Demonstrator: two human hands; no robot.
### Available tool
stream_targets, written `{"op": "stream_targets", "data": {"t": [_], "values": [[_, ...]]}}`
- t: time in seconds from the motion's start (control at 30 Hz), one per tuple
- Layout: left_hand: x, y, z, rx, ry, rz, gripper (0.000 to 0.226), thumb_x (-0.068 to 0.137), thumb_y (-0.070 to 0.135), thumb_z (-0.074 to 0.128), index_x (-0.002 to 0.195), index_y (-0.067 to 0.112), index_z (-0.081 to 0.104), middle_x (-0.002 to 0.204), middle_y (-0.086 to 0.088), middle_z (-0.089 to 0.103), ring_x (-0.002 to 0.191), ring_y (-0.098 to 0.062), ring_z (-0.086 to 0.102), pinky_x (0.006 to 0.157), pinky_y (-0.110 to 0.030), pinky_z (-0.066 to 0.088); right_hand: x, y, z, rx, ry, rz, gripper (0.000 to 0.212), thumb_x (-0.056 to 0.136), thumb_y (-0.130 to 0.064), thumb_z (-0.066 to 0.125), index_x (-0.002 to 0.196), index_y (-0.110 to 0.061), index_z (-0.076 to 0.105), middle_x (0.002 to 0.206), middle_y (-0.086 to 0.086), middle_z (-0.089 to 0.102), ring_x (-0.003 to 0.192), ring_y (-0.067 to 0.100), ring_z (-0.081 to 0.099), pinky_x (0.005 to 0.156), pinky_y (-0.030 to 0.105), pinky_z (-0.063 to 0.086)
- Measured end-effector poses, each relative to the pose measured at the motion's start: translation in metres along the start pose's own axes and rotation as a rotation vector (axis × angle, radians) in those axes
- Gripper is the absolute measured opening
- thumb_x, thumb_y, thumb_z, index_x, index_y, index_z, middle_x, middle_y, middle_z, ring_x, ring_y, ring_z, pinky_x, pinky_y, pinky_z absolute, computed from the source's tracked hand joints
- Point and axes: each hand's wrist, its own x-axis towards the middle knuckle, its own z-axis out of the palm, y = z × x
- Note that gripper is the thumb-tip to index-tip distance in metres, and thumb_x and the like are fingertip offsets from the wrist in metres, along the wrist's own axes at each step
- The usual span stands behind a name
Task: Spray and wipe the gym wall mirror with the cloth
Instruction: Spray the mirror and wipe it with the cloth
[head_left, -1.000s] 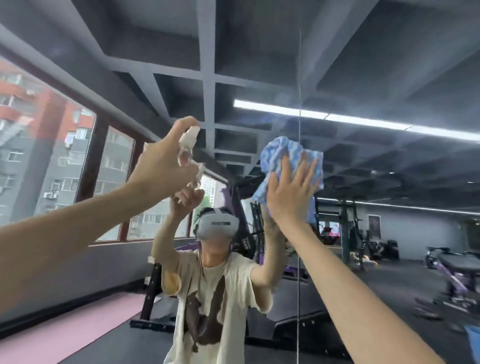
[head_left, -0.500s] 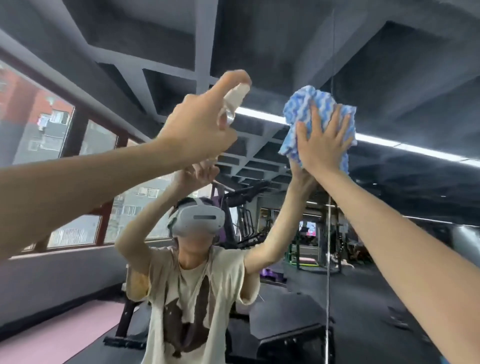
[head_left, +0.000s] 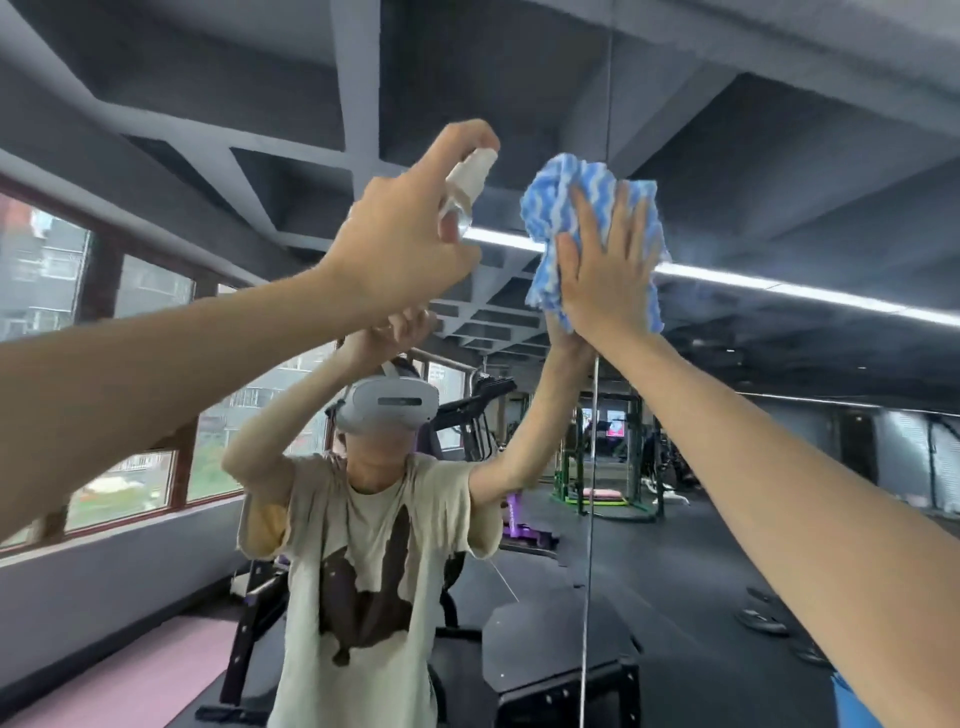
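The wall mirror (head_left: 753, 171) fills the whole view and reflects the gym. My left hand (head_left: 400, 239) is raised high and grips a small clear spray bottle (head_left: 465, 184), with the index finger on its white top. Just to the right, my right hand (head_left: 605, 265) presses a crumpled blue-and-white cloth (head_left: 558, 205) flat against the glass, fingers straight and spread. The cloth lies beside the vertical seam (head_left: 589, 519) between two mirror panels. Most of the bottle is hidden by my hand.
The glass reflects a person in a headset and beige shirt (head_left: 363, 571), windows (head_left: 130, 415) on the left, gym machines (head_left: 608, 467) at the back and a ceiling light strip (head_left: 805, 288). Weight plates (head_left: 763, 618) lie on the dark floor at right.
Both hands have risen up the mirror. The cloth has slid upward and to the right along the seam, and the bottle has gone up with it, staying close on its left.
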Motion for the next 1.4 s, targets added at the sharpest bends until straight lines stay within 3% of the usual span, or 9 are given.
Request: {"op": "stream_targets", "data": {"t": [0.13,0.37,0.5,0.87,0.97,1.1,1.23,1.33,1.4], "values": [[0.052,-0.006,-0.009,-0.014,0.003,-0.033,0.065,0.085,0.001,0.056,0.138,0.031,0.033,0.081,0.009,0.051,0.058,-0.013,0.052,0.045,-0.008,0.04,0.061,0.009,-0.007,-0.062,-0.012,-0.049,0.052,0.106,-0.042,0.015,0.155,-0.033,-0.001,0.163,0.009,-0.006,0.15,0.029,-0.01,0.121,0.048,-0.005],[0.083,-0.003,-0.003,0.055,-0.063,-0.039,0.064,0.086,0.006,0.059,0.136,0.036,0.033,0.092,-0.01,0.063,0.065,-0.024,0.064,0.066,-0.036,0.058,0.141,0.018,-0.028,0.006,-0.068,-0.034,0.051,0.106,-0.042,0.016,0.155,-0.035,0.003,0.163,0.008,-0.006,0.15,0.029,-0.01,0.12,0.048,-0.006],[0.088,0.02,0.008,0.127,-0.051,-0.04,0.067,0.082,0.001,0.055,0.138,0.03,0.034,0.086,-0.015,0.061,0.057,-0.021,0.054,0.054,-0.03,0.049,0.153,0.018,-0.028,0.04,-0.032,-0.082,0.052,0.106,-0.044,0.016,0.155,-0.033,0.007,0.164,0.009,-0.001,0.15,0.031,-0.007,0.121,0.05,-0.003],[0.062,0.08,0.072,0.079,-0.048,-0.214,0.061,0.085,0.003,0.054,0.138,0.029,0.038,0.081,0.003,0.056,0.051,-0.006,0.05,0.042,-0.006,0.039,-0.095,0.138,0.004,-0.06,-0.179,-1.263,0.044,0.106,-0.039,0.03,0.149,-0.033,0.036,0.156,0.005,0.033,0.145,0.032,0.027,0.11,0.058,0.032],[0.059,0.092,0.086,0.073,-0.075,-0.235,0.059,0.088,0.007,0.055,0.14,0.027,0.036,0.087,0.003,0.055,0.052,-0.005,0.05,0.041,-0.005,0.038,0.015,0.163,-0.014,-0.146,-0.019,-0.841,0.053,0.105,-0.047,0.003,0.155,-0.033,0.004,0.163,0.008,0.009,0.149,0.033,0.006,0.121,0.053,0.005],[0.06,0.102,0.097,0.058,-0.056,-0.246,0.06,0.089,0.004,0.055,0.141,0.026,0.034,0.089,0.002,0.054,0.057,-0.008,0.05,0.042,-0.007,0.039,0.064,0.16,-0.023,0.038,0.075,-0.276,0.052,0.104,-0.046,0.01,0.154,-0.034,0.014,0.163,0.007,0.009,0.15,0.029,0.002,0.118,0.038,-0.013],[0.054,0.102,0.112,0.075,-0.05,-0.268,0.059,0.088,0.001,0.05,0.138,0.028,0.036,0.081,-0.002,0.056,0.052,-0.011,0.049,0.045,-0.016,0.041,-0.09,0.14,0.015,0.14,0.028,-0.862,0.048,0.103,-0.037,0.036,0.15,-0.03,0.031,0.159,0.008,0.025,0.148,0.033,0.014,0.119,0.056,0.01],[0.05,0.107,0.124,0.069,-0.076,-0.266,0.061,0.089,0.0,0.052,0.141,0.026,0.033,0.081,0.005,0.052,0.051,-0.01,0.05,0.04,-0.007,0.037,-0.111,0.179,0.006,0.048,-0.097,-1.247,0.046,0.104,-0.04,0.033,0.149,-0.029,0.037,0.158,0.004,0.028,0.148,0.027,0.018,0.12,0.05,0.013],[0.048,0.112,0.131,0.065,-0.084,-0.255,0.061,0.09,-0.001,0.053,0.142,0.023,0.033,0.083,0.009,0.049,0.053,-0.01,0.048,0.041,-0.006,0.037,-0.058,0.208,-0.002,-0.031,-0.025,-1.104,0.049,0.106,-0.043,0.024,0.153,-0.031,0.026,0.161,0.005,0.019,0.149,0.028,0.013,0.121,0.046,0.004]]}}
